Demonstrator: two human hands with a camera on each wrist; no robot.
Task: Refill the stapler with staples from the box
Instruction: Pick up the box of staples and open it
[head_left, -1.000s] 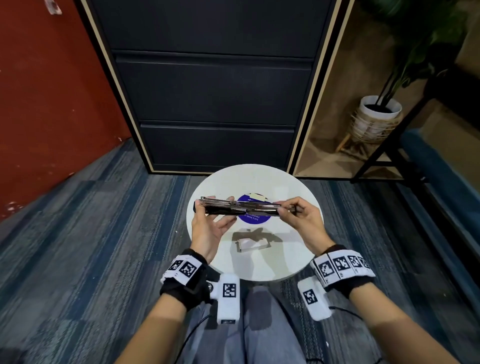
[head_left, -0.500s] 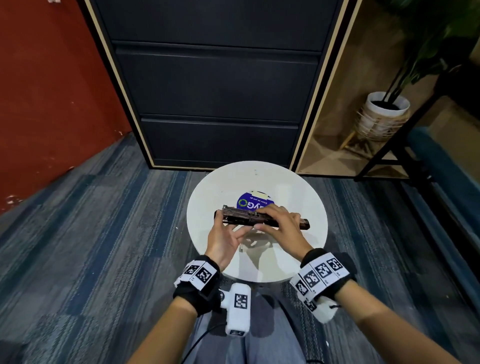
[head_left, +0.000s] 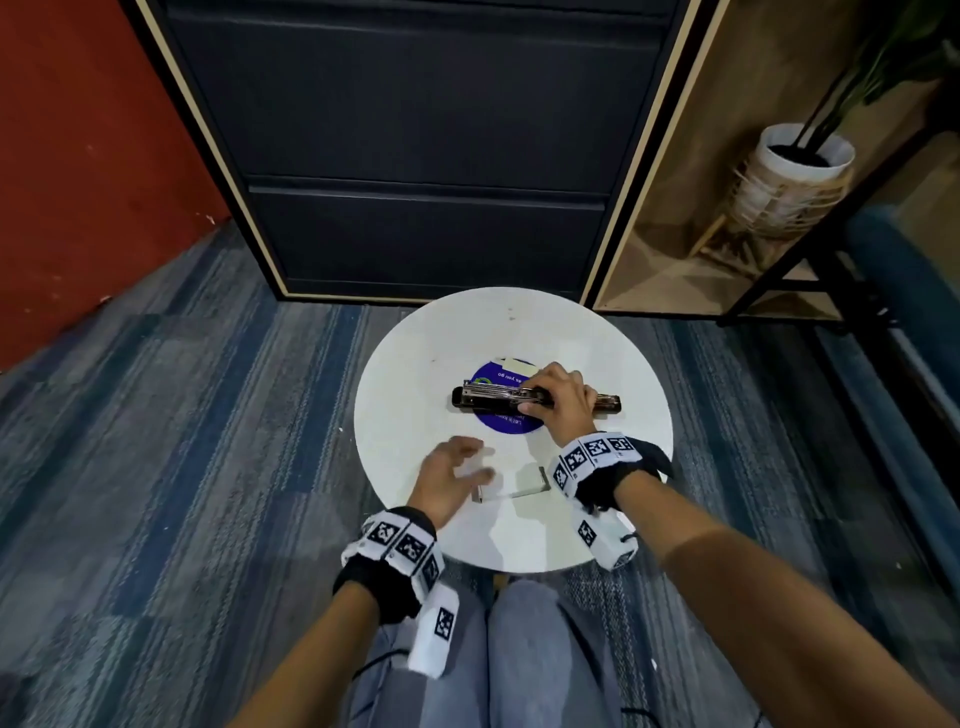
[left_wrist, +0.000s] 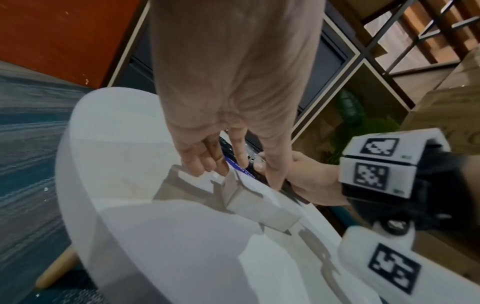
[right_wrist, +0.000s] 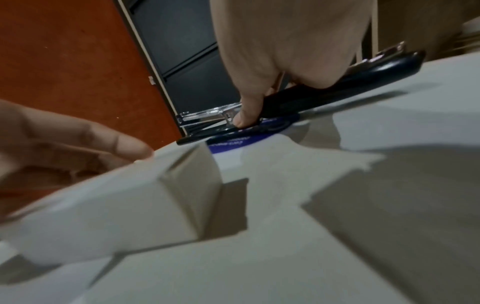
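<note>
A black stapler (head_left: 483, 397) with a silver magazine lies across a blue round sticker (head_left: 506, 423) on the white round table (head_left: 426, 374). My right hand (head_left: 553, 400) grips its middle from above, and the thumb (right_wrist: 244, 119) presses by the metal magazine of the stapler (right_wrist: 350, 82). Nearer me sits the white staple box (head_left: 519, 486). My left hand (head_left: 460, 465) hovers at its left end with fingers loosely spread. In the left wrist view the fingertips (left_wrist: 205, 166) reach the end of the box (left_wrist: 254, 205); whether they touch it is unclear.
A dark drawer cabinet (head_left: 415, 156) stands just beyond the table, with a red wall (head_left: 78, 156) to its left. A potted plant (head_left: 795, 176) on a wooden shelf and a black metal frame are to the right. Striped blue carpet surrounds the table.
The stapler has come down from mid-air onto the table. My left hand has let go of it and moved back toward the staple box. My right hand now grips the stapler's middle.
</note>
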